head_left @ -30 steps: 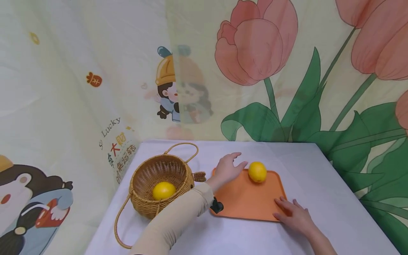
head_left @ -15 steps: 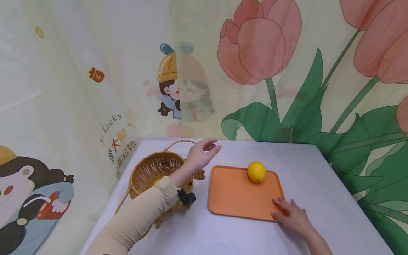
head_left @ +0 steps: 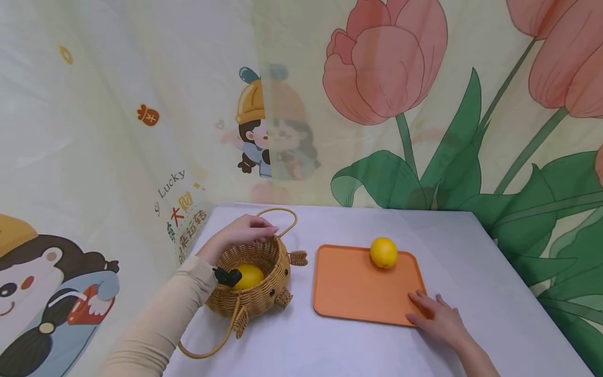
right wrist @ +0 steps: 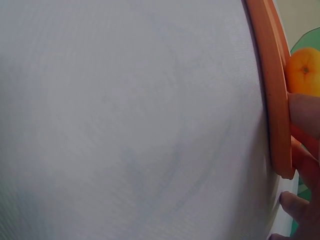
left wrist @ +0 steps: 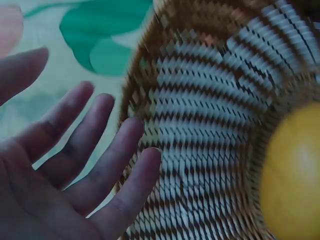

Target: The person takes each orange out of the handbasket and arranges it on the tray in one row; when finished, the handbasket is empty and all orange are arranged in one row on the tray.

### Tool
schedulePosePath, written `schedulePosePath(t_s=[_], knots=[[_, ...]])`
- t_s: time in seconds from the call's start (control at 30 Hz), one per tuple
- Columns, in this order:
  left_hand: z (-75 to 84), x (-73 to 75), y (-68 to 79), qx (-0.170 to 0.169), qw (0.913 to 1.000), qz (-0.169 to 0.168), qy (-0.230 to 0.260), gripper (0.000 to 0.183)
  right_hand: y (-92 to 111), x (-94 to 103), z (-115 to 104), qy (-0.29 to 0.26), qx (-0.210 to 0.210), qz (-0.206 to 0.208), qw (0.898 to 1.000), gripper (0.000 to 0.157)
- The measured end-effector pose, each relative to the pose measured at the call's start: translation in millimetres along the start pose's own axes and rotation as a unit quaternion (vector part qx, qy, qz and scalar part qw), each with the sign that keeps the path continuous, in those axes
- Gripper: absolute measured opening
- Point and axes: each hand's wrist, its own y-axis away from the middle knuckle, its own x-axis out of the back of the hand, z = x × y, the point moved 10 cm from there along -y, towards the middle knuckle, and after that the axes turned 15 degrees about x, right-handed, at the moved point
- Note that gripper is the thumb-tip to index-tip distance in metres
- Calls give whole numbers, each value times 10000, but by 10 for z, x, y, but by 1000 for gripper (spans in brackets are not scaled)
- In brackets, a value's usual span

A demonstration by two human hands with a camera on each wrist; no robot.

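Twice found grip relaxed, empty | with left hand [head_left: 247,230] — hovered over basket [head_left: 256,302] holding yellow fruit [head_left: 250,276] | with right hand [head_left: 439,318] — touched tray [head_left: 363,288] bearing second fruit [head_left: 383,253]

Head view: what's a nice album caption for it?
Left hand at a wicker basket with one yellow fruit inside, right hand touching an orange tray bearing another yellow fruit.

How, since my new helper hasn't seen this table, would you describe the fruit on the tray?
On the white-covered table, right of the wicker basket, lies a flat orange tray. The round yellow fruit sits near its far edge, and unlike the other yellow fruit, it lies outside the basket.
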Motion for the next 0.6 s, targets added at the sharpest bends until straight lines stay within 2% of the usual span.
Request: schedulePosePath(t_s=[0.27, 0.47, 0.6], knots=[[-435, -55, -111, 600, 9967, -291, -463, 28, 24, -40, 22, -125, -217, -78, 9997, 93], [-581, -88, -142, 788, 9943, -237, -682, 28, 15, -25, 0, -129, -206, -37, 9997, 92], [-646, -153, -145, 835, 9909, -339, -1001, 27, 11, -14, 2, -129, -244, -22, 9996, 92]])
